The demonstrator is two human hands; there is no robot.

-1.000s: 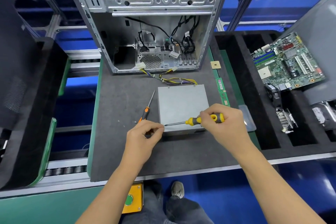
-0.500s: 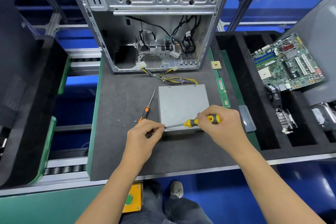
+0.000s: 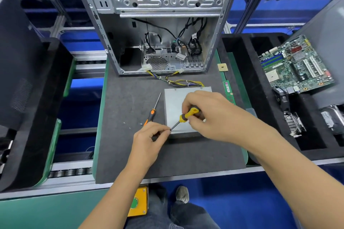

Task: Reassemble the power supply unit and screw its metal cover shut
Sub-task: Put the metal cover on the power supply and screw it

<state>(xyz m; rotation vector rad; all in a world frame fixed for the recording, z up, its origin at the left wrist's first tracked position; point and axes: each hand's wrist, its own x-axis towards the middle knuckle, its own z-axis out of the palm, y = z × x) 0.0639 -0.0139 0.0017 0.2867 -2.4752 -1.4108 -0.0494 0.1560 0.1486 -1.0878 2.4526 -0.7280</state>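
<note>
The right hand [image 3: 210,115] is clenched around the yellow-and-black handle of a screwdriver [image 3: 187,115], its shaft slanting down toward 8 o'clock. The left hand [image 3: 150,140] pinches the shaft's tip at the near-left corner of the power supply unit [image 3: 174,107]; a screw there cannot be made out. The unit, one grey metal box with its cover on, lies on the worktop [image 3: 130,96], its wire bundle [image 3: 183,82] leading toward 12 o'clock into one open computer case [image 3: 158,24]. A second, orange-handled screwdriver [image 3: 153,108] lies at the unit's 9 o'clock.
</note>
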